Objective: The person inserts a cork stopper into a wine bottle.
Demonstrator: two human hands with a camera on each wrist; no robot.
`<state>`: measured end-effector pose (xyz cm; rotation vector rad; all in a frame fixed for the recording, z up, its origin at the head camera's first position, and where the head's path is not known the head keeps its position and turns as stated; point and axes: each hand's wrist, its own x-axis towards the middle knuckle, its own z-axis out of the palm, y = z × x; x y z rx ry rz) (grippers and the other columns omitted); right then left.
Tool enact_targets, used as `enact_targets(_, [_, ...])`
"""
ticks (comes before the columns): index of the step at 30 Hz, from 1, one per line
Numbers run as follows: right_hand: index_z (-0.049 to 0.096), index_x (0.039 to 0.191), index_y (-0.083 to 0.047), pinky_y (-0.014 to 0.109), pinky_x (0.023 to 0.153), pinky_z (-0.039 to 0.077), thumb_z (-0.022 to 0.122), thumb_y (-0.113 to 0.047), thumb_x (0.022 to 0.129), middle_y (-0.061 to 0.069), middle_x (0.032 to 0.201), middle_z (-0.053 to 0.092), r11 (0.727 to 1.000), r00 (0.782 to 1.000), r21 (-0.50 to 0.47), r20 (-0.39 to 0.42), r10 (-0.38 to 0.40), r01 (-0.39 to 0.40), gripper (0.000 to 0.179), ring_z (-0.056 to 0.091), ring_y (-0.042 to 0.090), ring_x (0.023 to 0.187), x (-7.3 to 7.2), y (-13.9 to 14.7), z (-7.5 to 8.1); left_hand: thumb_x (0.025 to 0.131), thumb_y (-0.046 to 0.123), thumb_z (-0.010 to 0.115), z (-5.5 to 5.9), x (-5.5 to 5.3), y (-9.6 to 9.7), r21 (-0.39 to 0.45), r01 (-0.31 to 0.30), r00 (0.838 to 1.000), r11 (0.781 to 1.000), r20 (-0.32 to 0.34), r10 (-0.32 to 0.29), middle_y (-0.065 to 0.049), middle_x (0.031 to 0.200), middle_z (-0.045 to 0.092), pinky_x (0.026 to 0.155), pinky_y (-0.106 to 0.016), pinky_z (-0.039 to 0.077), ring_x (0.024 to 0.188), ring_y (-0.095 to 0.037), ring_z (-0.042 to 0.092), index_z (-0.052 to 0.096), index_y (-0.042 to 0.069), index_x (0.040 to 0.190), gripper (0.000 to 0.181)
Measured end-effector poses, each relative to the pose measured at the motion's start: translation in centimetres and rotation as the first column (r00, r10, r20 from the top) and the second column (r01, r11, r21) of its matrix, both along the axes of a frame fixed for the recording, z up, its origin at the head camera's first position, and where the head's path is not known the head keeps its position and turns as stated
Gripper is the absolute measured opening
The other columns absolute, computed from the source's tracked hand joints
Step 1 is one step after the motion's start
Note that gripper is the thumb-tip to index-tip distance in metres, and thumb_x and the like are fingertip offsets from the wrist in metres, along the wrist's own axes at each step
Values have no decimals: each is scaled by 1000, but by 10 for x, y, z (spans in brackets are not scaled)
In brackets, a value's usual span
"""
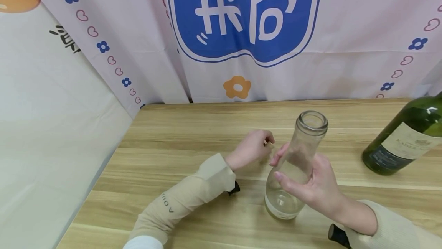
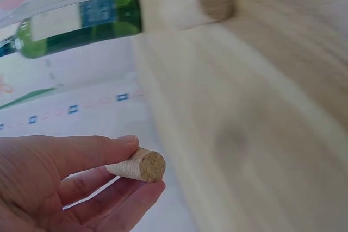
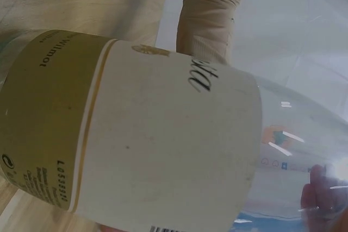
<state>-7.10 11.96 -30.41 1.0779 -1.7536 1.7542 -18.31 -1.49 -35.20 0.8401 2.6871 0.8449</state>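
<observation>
The left hand (image 1: pixel 252 147) pinches a light-brown cylindrical cork (image 2: pixel 141 165) between thumb and fingers, left of a clear glass bottle (image 1: pixel 295 166). The right hand (image 1: pixel 321 187) grips this bottle; a dark-green labelled glass bottle (image 1: pixel 407 141) stands farther right.

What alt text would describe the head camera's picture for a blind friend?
A person's right hand grips a clear glass bottle at a wooden table; the left hand, close beside it, pinches a cork. A labelled green bottle is partly cut off at right; printed cloth hangs behind.
</observation>
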Motion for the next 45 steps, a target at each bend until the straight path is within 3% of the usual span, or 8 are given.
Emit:
enact_targets(10, [50, 94, 12, 21, 84, 46, 62, 15, 65, 9, 89, 60, 1000, 1000, -7, -13, -18, 18, 31, 59, 14, 86, -1, 0, -3, 82, 8, 67, 35, 6, -3, 125, 23, 992, 992, -129, -7, 2, 93, 66, 66, -8, 46, 82, -5, 61, 66, 9, 98, 16])
enact_targets(13, [50, 94, 11, 22, 84, 47, 61, 16, 64, 9, 88, 60, 1000, 1000, 1, -6, -22, 22, 32, 59, 14, 85, -1, 0, -2, 81, 6, 67, 46, 10, -4, 197, 41, 989, 980, -148, -12, 0, 95, 66, 68, -8, 46, 84, -8, 62, 66, 7, 100, 18])
enact_targets(18, [51, 94, 11, 22, 82, 47, 60, 16, 64, 10, 87, 60, 1000, 1000, 1, 1, -21, 21, 32, 59, 15, 84, 0, 0, 0, 81, 1, 67, 62, 17, -6, 341, 82, 983, 936, -183, -19, -6, 101, 66, 71, -9, 47, 88, -12, 63, 65, 2, 101, 20])
enact_targets(23, [51, 94, 11, 22, 81, 48, 61, 16, 65, 9, 87, 60, 1000, 1000, -5, 12, -21, 21, 32, 59, 15, 85, 0, 0, -1, 80, 1, 68, 76, 26, -6, 420, 109, 975, 901, -221, -15, -7, 99, 66, 73, -10, 48, 87, -11, 63, 66, 2, 101, 22])
enact_targets(28, [51, 94, 11, 22, 81, 48, 62, 15, 66, 10, 87, 60, 1000, 1000, -15, 11, -11, 11, 30, 59, 15, 85, 0, 0, -1, 78, -2, 68, 90, 35, -7, 515, 156, 963, 843, -270, -13, -9, 97, 67, 73, -12, 49, 85, -10, 63, 66, -1, 101, 23])
enact_targets(31, [51, 94, 12, 23, 81, 48, 61, 15, 66, 10, 88, 60, 1000, 1000, -19, 11, -5, 5, 30, 60, 16, 85, 0, 0, -1, 77, -3, 68, 98, 40, -9, 562, 206, 946, 801, -322, -17, -10, 96, 67, 73, -14, 50, 85, -10, 63, 67, -2, 99, 22])
enact_targets(35, [52, 94, 12, 22, 81, 48, 61, 16, 65, 10, 88, 60, 1000, 1000, -14, 15, -10, 10, 31, 60, 16, 86, 0, 0, -1, 77, -3, 69, 108, 44, -11, 596, 273, 923, 755, -384, -31, -12, 95, 67, 74, -16, 51, 86, -10, 63, 66, -4, 98, 22])
enact_targets(45, [54, 95, 8, 21, 78, 48, 63, 14, 65, 8, 88, 62, 999, 998, 16, 34, -48, 48, 32, 60, 14, 83, 1, 1, -1, 77, -4, 68, 139, 55, -14, 634, 344, 891, 693, -453, -28, -16, 97, 66, 75, -20, 52, 87, -11, 63, 64, -8, 100, 24])
